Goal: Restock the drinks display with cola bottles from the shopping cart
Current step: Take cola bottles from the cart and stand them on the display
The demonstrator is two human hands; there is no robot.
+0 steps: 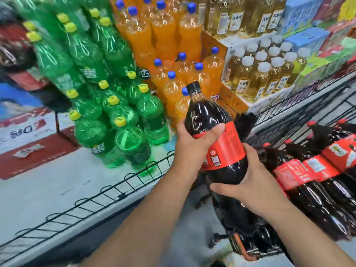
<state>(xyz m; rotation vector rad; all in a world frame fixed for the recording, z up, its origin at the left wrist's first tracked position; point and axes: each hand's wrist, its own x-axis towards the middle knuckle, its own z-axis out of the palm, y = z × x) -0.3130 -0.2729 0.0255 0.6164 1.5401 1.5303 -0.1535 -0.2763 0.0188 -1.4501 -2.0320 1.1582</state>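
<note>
A large cola bottle (210,120) with a black cap and red label is held tilted above the shopping cart (123,191). My left hand (192,147) grips its upper body, thumb across the top of the label. My right hand (248,180) grips its lower body from below and the right. Several more cola bottles (316,170) with red labels lie stacked in the cart at the right. The drinks display stands just beyond the cart's front edge.
Green soda bottles (107,78) with yellow caps are stacked at the left, orange soda bottles (173,54) with blue caps in the middle, pale yellow drink bottles (264,74) at the right. A bare grey floor and a red mat (38,157) lie left of the cart.
</note>
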